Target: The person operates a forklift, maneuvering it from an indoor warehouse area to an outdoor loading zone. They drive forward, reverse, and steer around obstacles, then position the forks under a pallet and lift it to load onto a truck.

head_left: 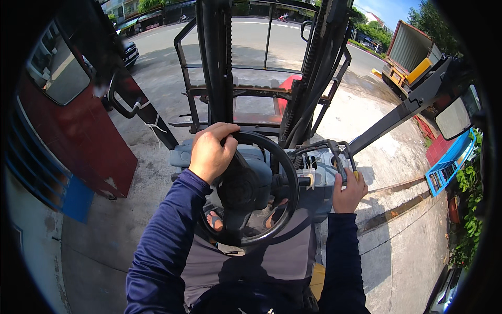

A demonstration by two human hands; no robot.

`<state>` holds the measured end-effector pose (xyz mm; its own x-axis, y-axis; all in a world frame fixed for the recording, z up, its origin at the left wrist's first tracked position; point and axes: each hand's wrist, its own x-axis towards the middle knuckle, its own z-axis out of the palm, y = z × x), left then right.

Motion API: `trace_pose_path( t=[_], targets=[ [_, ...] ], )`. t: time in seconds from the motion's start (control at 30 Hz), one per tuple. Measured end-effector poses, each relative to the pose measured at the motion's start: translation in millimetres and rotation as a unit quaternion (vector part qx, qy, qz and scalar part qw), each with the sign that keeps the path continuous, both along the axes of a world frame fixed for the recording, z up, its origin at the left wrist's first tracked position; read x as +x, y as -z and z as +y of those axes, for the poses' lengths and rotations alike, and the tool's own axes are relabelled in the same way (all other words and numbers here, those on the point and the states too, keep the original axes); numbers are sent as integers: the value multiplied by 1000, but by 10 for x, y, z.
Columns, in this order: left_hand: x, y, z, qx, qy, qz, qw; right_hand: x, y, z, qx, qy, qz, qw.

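Observation:
My left hand [212,152] is closed over the upper left rim of a black steering wheel [295,191], its fingertips partly hidden behind the rim. To the right of the wheel, my right hand [349,194] grips a dark control lever [340,168] on the grey dashboard [322,168]. Something yellow shows by its fingers. Straight ahead rises the forklift's black mast [215,68] with its chain and hoses. A lifting carriage [251,91] spans the mast. My feet in sandals appear below, through the wheel.
Sunlit concrete [387,125] leads out to a road [251,39]. A dark red panel [78,131] and blue metalwork stand on the left. An open truck container [413,47] is parked at the far right. A blue metal frame [451,162] and green plants [465,209] line the right side.

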<state>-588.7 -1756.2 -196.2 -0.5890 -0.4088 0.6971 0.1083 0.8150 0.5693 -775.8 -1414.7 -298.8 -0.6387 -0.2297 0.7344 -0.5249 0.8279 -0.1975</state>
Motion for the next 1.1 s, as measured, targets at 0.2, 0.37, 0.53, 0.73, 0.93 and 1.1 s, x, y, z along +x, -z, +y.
trace_pose_path(
  t=[0.2,0.37,0.53,0.73,0.93,1.1],
  targets=[
    [-47,123,-208,-81,-10,12,997,69,132,-250,1,22,-9,1000],
    [-149,332,-58,-154,23,52,986,365,239,-494,37,40,-23,998],
    [-117,508,232,-180,134,-5,974,537,345,-600,38,25,0,999],
    [-220,550,295,-165,138,36,976,379,366,-578,23,0,32,999],
    [-624,360,508,-166,144,58,974,-1,215,-371,-10,12,29,999],
    [-857,170,778,-176,137,29,974,-201,62,-72,-29,-8,-2,1000]
  ],
)
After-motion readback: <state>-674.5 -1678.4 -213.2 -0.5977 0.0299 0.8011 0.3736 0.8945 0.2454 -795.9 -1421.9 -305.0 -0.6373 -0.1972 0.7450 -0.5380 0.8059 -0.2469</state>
